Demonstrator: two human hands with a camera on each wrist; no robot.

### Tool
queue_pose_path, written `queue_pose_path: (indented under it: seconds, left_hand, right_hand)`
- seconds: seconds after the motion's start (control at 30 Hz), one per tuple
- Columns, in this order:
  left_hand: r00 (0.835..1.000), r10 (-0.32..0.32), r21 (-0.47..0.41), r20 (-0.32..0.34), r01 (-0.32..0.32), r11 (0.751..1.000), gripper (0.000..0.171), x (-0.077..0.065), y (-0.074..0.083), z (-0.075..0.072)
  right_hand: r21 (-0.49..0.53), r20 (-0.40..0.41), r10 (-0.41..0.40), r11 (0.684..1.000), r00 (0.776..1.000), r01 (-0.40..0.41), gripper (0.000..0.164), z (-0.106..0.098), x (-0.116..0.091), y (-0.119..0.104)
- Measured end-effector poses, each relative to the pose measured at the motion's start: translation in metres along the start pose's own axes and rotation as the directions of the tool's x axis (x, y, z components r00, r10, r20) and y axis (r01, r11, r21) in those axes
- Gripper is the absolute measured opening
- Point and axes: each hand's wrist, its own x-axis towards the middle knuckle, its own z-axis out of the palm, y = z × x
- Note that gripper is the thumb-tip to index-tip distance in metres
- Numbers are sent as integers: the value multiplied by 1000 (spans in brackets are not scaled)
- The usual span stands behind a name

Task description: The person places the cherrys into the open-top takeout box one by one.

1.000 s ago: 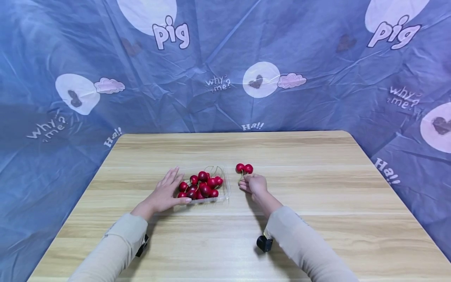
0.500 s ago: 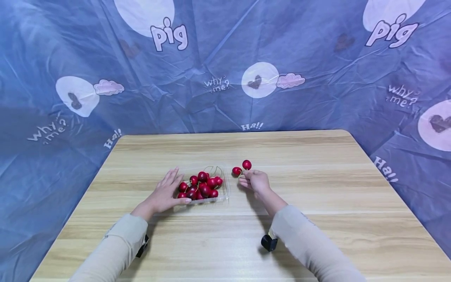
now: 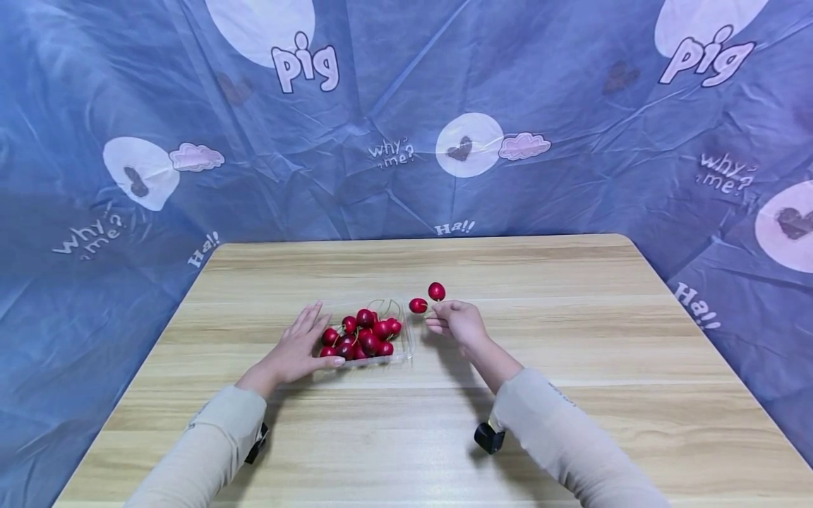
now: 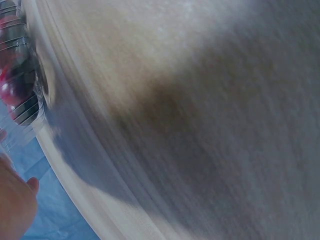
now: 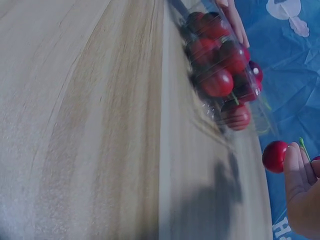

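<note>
In the head view, a clear plastic box (image 3: 407, 351) full of dark red cherries (image 3: 370, 343) stands near the middle of the table. My left hand (image 3: 295, 356) rests on the box's left end, fingers spread and thumb along the front rim. To the right of the box, my right hand (image 3: 462, 324) pinches two cherries by their stems; one red cherry (image 3: 418, 305) hangs to the left, the other cherry (image 3: 436, 291) beyond the fingertips. The right wrist view shows a held cherry (image 5: 275, 156) beside the fingers, apart from the box. Part of the stems is hidden by the hand.
A light wood-grain table (image 3: 381, 437) spreads under both arms. Behind it hangs a blue printed cloth (image 3: 356, 190). Small black devices are on the left wrist (image 3: 256, 446) and the right wrist (image 3: 489, 437). Long cherry stems (image 3: 389, 306) stick up at the box's back right.
The two cherries in my right hand have swung apart and moved left toward the box and slightly away from me. My left hand and the box have stayed in place.
</note>
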Motion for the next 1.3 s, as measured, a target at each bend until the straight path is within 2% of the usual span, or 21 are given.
queue_pose_path:
  seconds: [0.37, 0.83, 1.17, 1.3]
  left_hand:
    - [1000, -2, -6, 5, 2, 1000, 94, 0, 0, 0]
    - [1000, -11, -12, -7, 11, 1000, 98, 1, 0, 2]
    - [1000, -19, -17, -1, 19, 1000, 100, -1, 1, 2]
    - [1000, -20, -18, 3, 20, 1000, 100, -2, 2, 3]
  right_hand:
    - [-16, 24, -51, 999, 998, 51, 20, 11, -4, -6]
    - [9, 124, -35, 999, 992, 35, 17, 33, -7, -3]
    - [37, 268, -51, 998, 962, 43, 18, 46, -9, 3]
    - [43, 338, -46, 999, 940, 34, 20, 49, -10, 3]
